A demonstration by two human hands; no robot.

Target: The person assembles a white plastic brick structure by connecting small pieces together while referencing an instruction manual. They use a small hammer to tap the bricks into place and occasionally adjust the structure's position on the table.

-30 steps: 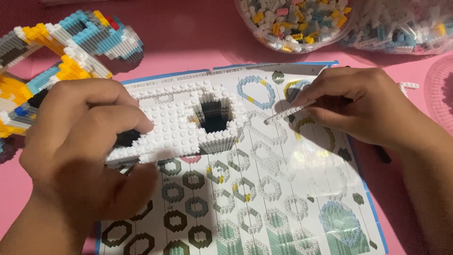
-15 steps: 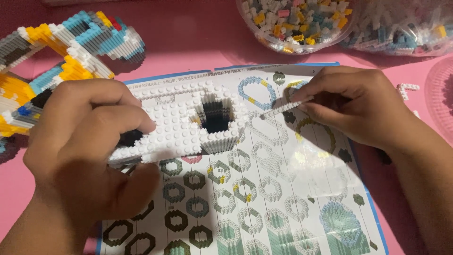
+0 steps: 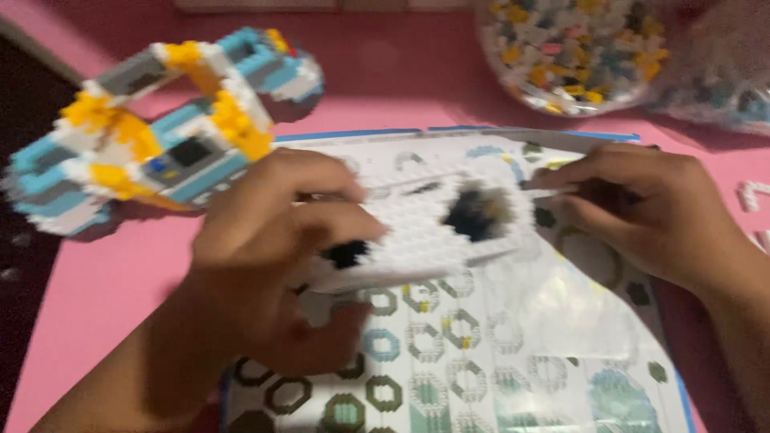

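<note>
Far left of the white brick-built slab with a black hole (image 3: 433, 232): a blue, yellow, grey and white brick-built model (image 3: 152, 136), resting on the pink tabletop (image 3: 104, 289), apart from the hands. Just left of the slab: left hand (image 3: 281, 256), fingers curled over the slab's left end, thumb beneath, gripping it. Slab itself blurred, held just above a printed instruction sheet with rings and a blue border (image 3: 481, 369). Right of the slab: right hand (image 3: 642, 216), fingertips pressed together at the slab's right edge, seemingly pinching a small pale piece too blurred to make out. Above and right of the slab: a clear round tub of mixed small bricks (image 3: 577, 52), and beside that a clear bag of pale bricks (image 3: 722, 80). Far right: loose white bricks (image 3: 752, 196) on the tabletop.
</note>
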